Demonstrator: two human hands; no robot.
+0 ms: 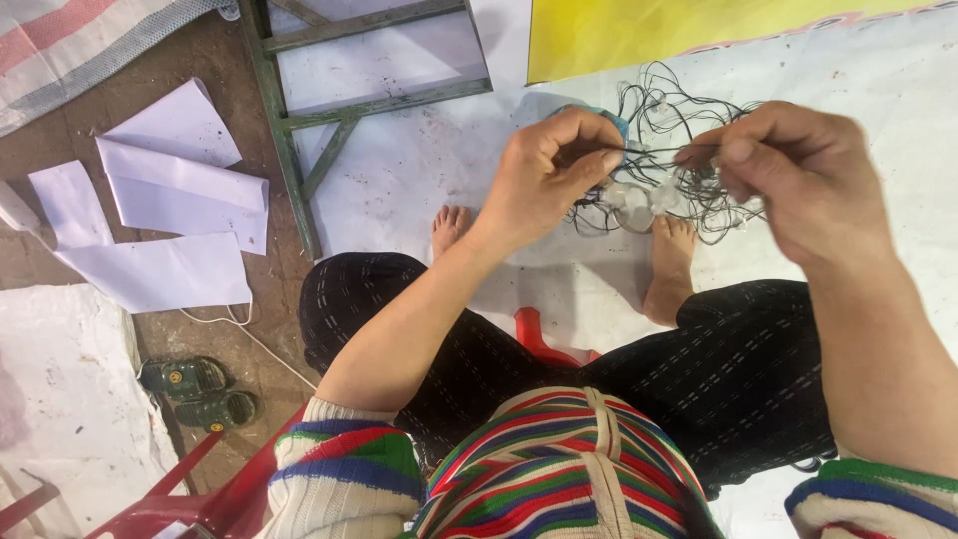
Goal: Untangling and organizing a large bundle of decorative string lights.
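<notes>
Overhead, two hands (547,170) (788,165), both pinching one black thread (649,152) above one tangled bundle (689,190).

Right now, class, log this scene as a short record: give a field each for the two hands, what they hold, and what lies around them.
Left hand: left hand pinches a thin dark cord at the fingertips.
Right hand: right hand pinches the same cord, pulled straight between both hands.
Below the hands: tangle of dark wires with small clear pieces.
Ground: white sheet, bare feet on it.
Left side: white papers, green frame, pair of sandals.
Seat: red plastic chair.
</notes>
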